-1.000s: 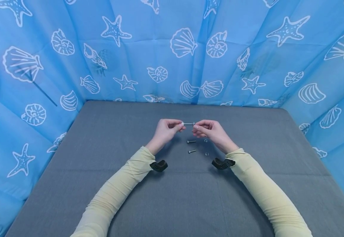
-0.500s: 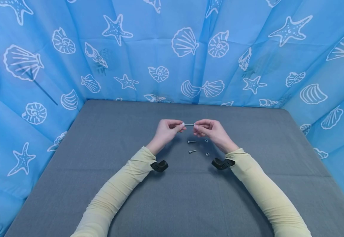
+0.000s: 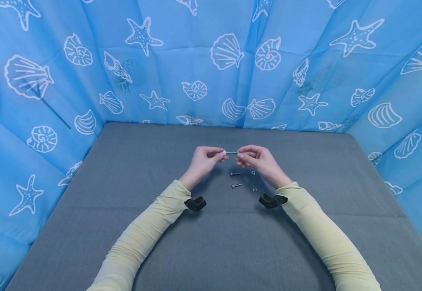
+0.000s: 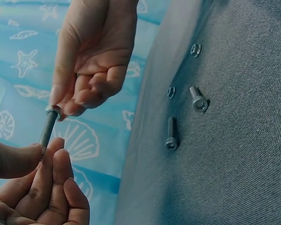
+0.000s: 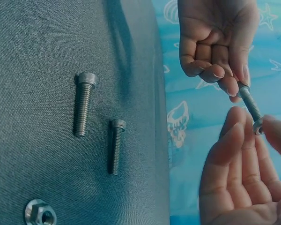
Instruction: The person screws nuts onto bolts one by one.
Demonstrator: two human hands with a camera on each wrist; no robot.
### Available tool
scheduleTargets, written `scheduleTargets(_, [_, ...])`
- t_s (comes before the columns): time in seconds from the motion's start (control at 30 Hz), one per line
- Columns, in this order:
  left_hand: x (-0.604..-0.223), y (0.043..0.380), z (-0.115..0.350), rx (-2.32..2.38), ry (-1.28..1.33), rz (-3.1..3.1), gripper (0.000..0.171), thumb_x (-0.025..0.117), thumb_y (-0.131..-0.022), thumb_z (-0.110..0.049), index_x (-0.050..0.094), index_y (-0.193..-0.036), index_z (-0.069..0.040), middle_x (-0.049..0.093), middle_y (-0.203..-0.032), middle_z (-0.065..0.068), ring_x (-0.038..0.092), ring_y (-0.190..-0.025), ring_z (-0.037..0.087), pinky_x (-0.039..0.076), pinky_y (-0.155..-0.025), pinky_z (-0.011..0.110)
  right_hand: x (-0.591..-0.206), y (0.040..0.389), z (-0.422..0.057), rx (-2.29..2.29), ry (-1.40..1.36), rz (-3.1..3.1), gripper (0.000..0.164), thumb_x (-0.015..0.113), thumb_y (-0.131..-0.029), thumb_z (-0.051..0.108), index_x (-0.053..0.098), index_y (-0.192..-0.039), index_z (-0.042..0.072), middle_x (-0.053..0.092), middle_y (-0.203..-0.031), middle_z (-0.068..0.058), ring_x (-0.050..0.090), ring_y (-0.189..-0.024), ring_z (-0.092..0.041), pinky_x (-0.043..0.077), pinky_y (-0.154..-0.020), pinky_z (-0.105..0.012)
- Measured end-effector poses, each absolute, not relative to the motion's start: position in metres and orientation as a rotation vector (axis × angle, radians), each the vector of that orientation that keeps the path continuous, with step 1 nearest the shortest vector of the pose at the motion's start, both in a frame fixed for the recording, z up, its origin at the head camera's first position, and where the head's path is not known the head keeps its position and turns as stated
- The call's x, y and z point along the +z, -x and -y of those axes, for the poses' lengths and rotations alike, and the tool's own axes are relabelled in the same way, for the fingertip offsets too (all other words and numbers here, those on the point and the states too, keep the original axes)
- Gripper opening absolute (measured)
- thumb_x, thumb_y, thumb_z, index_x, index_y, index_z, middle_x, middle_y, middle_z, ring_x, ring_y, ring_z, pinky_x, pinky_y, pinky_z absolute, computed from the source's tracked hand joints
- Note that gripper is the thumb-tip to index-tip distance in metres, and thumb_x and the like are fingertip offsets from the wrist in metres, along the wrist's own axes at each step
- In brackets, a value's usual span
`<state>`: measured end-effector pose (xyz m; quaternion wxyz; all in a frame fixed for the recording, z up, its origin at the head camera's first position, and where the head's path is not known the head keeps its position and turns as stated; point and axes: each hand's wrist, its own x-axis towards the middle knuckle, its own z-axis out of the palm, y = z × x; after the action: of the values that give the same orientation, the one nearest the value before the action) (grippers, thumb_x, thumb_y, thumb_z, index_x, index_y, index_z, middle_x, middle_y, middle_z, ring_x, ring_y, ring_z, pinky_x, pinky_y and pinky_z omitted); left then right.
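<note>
Above the grey-covered table, both hands hold one threaded metal bolt (image 3: 231, 152) roughly level between them. My left hand (image 3: 203, 162) pinches its head end between thumb and fingers, hiding most of the head. At the opposite end my right hand (image 3: 260, 161) has thumb and fingertips on a flanged nut (image 5: 258, 127), which sits at the bolt's tip. Bare thread shows between the hands in the right wrist view. Below them lie two loose socket-head bolts, a larger bolt (image 5: 85, 103) and a smaller bolt (image 5: 116, 146).
To the right of the loose bolts lie two flanged nuts, a farther nut (image 3: 252, 172) and a nearer nut (image 3: 254, 189). A grey cloth (image 3: 211, 250) covers the table. Blue curtains (image 3: 174, 72) with shell prints hang behind and at both sides. Dark wrist mounts (image 3: 195, 203) jut from the sleeves.
The right hand's thumb and fingers have shifted slightly at the nut, and that hand sits a touch higher. The left hand and the loose hardware have stayed in place.
</note>
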<state>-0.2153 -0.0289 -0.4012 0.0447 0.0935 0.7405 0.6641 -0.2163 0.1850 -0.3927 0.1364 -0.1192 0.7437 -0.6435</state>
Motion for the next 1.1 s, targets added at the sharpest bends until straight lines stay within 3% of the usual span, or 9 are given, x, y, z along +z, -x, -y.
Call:
scheduleTargets(0.13, [-0.4005,0.2157,0.0295,2.028,-0.279,-2.266,0.021,0.065,-0.093,-0.012,0.07,-0.107,0.002,0.073,-0.088,0.01,0.067,-0.092,0.032,0.05,-0.085,0.052,-0.3919,0.216,-0.1839,-1.833,0.315,-2.149,0.038,0.059,-0.097,0.027,0.056,-0.119,-0.004,0.063,-0.108,-0.027,0.067,-0.089,-0.025,0.052,-0.085,-0.049])
scheduleTargets(0.3, [-0.4016,0.2156,0.03,2.023,-0.276,-2.26,0.023,0.065,-0.093,-0.013,0.069,-0.108,0.003,0.072,-0.09,0.012,0.067,-0.094,0.033,0.05,-0.086,0.051,-0.3928,0.2156,-0.1846,-1.899,0.355,-2.087,0.035,0.059,-0.097,0.017,0.05,-0.126,-0.002,0.061,-0.115,-0.028,0.067,-0.091,-0.02,0.048,-0.09,-0.052])
scheduleTargets(0.57, [-0.3998,0.2148,0.0279,2.03,-0.276,-2.256,0.023,0.065,-0.093,-0.013,0.069,-0.108,0.003,0.073,-0.087,0.007,0.068,-0.092,0.03,0.05,-0.086,0.052,-0.3944,0.2167,-0.1827,-1.858,0.346,-2.103,0.038,0.059,-0.097,0.017,0.051,-0.12,-0.013,0.065,-0.105,-0.025,0.068,-0.087,-0.019,0.05,-0.087,-0.051])
scheduleTargets(0.7, [-0.3984,0.2153,0.0291,2.027,-0.261,-2.272,0.022,0.065,-0.093,-0.015,0.07,-0.108,0.0,0.073,-0.087,0.006,0.068,-0.09,0.028,0.05,-0.086,0.051,-0.393,0.2159,-0.182,-1.851,0.347,-2.121,0.034,0.062,-0.095,0.018,0.053,-0.12,-0.005,0.066,-0.105,-0.021,0.068,-0.088,-0.019,0.052,-0.086,-0.049])
scheduleTargets(0.8, [-0.398,0.216,0.0302,2.038,-0.253,-2.264,0.021,0.065,-0.093,-0.014,0.07,-0.107,0.001,0.073,-0.087,0.007,0.067,-0.091,0.032,0.05,-0.086,0.051,-0.3905,0.2158,-0.1819,-1.895,0.373,-2.121,0.032,0.062,-0.094,0.014,0.052,-0.123,0.001,0.067,-0.107,-0.017,0.068,-0.09,-0.02,0.05,-0.088,-0.051])
scheduleTargets(0.93, [-0.3985,0.2164,0.0306,2.039,-0.263,-2.261,0.021,0.065,-0.093,-0.014,0.07,-0.107,0.001,0.073,-0.087,0.008,0.066,-0.092,0.035,0.05,-0.087,0.051,-0.3879,0.2167,-0.1817,-1.931,0.414,-2.106,0.033,0.061,-0.095,0.009,0.051,-0.124,-0.003,0.066,-0.109,-0.019,0.068,-0.092,-0.021,0.047,-0.09,-0.054])
scheduleTargets(1.1, [-0.399,0.2161,0.0302,2.04,-0.27,-2.275,0.021,0.065,-0.093,-0.014,0.071,-0.106,0.001,0.073,-0.086,0.008,0.068,-0.087,0.03,0.05,-0.086,0.052,-0.3883,0.2179,-0.1807,-1.888,0.352,-2.137,0.035,0.062,-0.095,0.016,0.054,-0.12,-0.007,0.065,-0.107,-0.024,0.068,-0.091,-0.022,0.049,-0.09,-0.052])
